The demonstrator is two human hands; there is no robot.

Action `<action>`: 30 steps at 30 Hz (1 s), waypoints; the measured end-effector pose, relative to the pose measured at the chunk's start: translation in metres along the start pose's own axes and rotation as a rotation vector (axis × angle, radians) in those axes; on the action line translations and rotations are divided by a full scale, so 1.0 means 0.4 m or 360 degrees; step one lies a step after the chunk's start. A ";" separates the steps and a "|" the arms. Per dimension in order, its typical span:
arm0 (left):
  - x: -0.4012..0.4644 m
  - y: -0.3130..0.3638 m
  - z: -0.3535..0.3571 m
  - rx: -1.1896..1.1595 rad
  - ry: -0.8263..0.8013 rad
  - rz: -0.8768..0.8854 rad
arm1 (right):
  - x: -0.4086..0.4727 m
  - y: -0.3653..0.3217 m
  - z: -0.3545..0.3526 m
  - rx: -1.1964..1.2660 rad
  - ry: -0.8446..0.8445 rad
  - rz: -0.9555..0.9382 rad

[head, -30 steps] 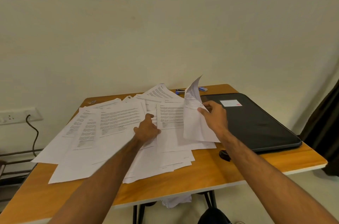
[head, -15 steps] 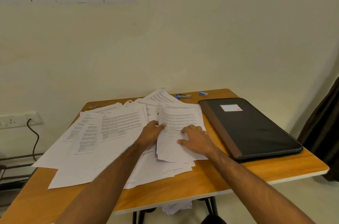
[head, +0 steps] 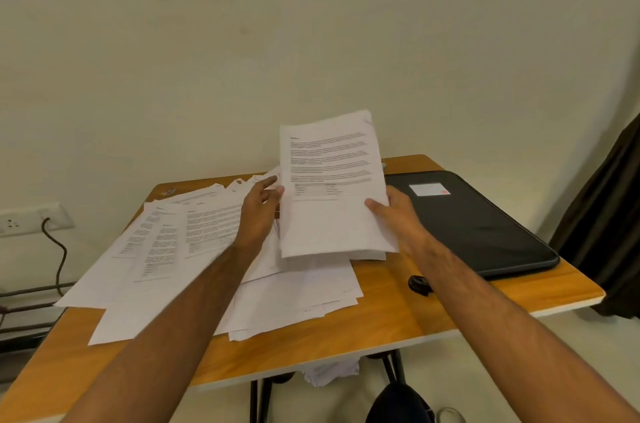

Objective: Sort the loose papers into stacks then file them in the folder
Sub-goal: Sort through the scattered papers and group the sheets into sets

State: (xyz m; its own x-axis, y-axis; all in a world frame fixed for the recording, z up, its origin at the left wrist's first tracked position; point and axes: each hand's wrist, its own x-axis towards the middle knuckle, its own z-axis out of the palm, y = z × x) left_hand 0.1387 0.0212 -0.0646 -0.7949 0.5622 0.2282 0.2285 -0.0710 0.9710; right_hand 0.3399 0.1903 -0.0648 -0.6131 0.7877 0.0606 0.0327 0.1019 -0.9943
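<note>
Holding a thin bundle of printed sheets (head: 332, 187) above the table, the right hand (head: 398, 218) grips it at its right edge, with the thumb lying on the front face and the other fingers hidden behind the paper. The bundle stands nearly upright and is a little tilted, its text side turned toward the camera. The left hand (head: 258, 215) is at the left edge of the same bundle; its fingers are loosely stretched and the fingertips touch the paper edge, but they do not curl around it. Under and to the left of both hands, the loose papers (head: 166, 249) lie spread over the left and middle part of the wooden table (head: 381, 322), overlapping each other in an untidy fan, and some sheets reach over the left edge of the table. The black folder (head: 474, 228) lies closed and flat on the right side of the table, just beside the held bundle, with a small white label (head: 428, 189) on its cover. A small black object (head: 419, 284) rests on the table near the right forearm. On the wall at the left is a socket (head: 20, 222) with a dark cable (head: 59, 256) hanging from it.
</note>
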 end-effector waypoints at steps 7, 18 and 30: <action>-0.046 -0.113 -0.099 0.1616 -0.0735 0.0648 | 0.038 0.060 -0.048 0.0163 0.0445 0.0114; -0.072 -0.097 -0.123 0.2230 -0.1042 0.0684 | 0.017 0.072 0.025 -0.0194 0.0031 0.0443; -0.115 -0.128 -0.145 0.1750 -0.1037 0.0374 | -0.012 0.038 0.112 -0.0374 -0.0238 0.0418</action>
State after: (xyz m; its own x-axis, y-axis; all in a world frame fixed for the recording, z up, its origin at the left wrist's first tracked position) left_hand 0.1311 -0.0487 -0.1206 -0.3264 0.9452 0.0055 0.9094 0.3124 0.2745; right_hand 0.3079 0.1610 -0.0843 -0.6677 0.7099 -0.2241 0.3734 0.0589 -0.9258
